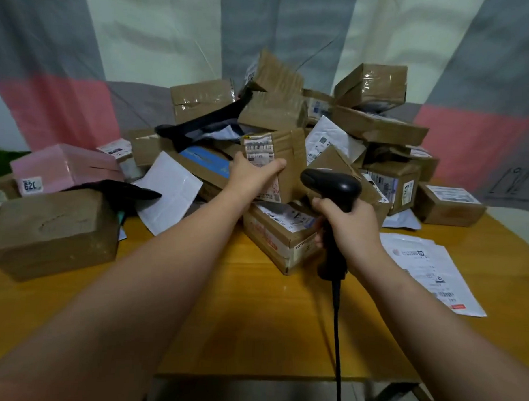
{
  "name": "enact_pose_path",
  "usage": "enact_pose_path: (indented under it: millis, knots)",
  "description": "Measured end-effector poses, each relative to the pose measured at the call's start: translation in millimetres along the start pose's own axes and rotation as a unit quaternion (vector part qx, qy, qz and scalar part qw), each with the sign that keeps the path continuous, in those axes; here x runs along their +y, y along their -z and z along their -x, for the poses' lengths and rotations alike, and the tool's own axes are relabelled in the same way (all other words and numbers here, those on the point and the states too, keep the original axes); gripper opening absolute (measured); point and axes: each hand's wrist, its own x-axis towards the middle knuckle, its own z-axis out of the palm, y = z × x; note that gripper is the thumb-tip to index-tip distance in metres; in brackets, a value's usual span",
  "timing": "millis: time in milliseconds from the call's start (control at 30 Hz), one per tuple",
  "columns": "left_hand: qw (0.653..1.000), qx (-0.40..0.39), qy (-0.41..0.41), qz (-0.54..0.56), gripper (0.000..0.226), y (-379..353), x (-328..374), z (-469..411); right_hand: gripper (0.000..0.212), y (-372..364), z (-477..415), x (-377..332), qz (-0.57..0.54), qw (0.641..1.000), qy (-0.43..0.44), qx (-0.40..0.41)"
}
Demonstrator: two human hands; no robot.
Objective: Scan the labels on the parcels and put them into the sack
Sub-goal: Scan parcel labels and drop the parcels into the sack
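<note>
Now, in the head view, the left hand [252, 173] grips a small brown box [291, 159] from its left side, the thumb laid across the near face and the fingers curled round the far edge. The box stands upright at the front of the pile [376, 126]. Whether its bottom edge rests on the taped box [283, 240] below or is just clear of it cannot be told. A white label [259, 147] with a barcode covers the left part of its near face and is turned toward the camera. The right hand [353, 230] is wrapped round the handle of a black scanner [332, 184], whose head sits just beside the box's lower right corner and is tilted up and to the left. A black cable [338, 323] drops from the handle across the table [253, 314] and leaves the picture at the bottom. The pile of brown boxes and white mailers fills the far half of the yellow wooden table. A black bag [200, 123] is draped over its left part. At the left lies a pink box [66, 166], with a big brown box [52, 232] in front of it. A white mailer [429, 266] lies flat at the right. Behind hangs a cloth [293, 27] in grey, white and pink bands.
</note>
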Motion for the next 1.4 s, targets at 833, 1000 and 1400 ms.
enact_pose_path:
  millis: [833, 1000, 1400]
  knots:
    - [0.995, 0.033, -0.056, -0.079, 0.048, 143, -82, 168, 0.019, -89, 108, 26, -0.223, 0.958, -0.109, -0.143]
    - [0.994, 0.014, -0.079, -0.069, 0.015, 154, -81, 163, 0.024, -89, 106, 27, -0.199, 0.963, -0.120, -0.136]
    - [0.997, 0.011, -0.075, 0.010, 0.044, 162, -82, 153, 0.010, -85, 109, 27, -0.013, 0.993, 0.040, -0.106]
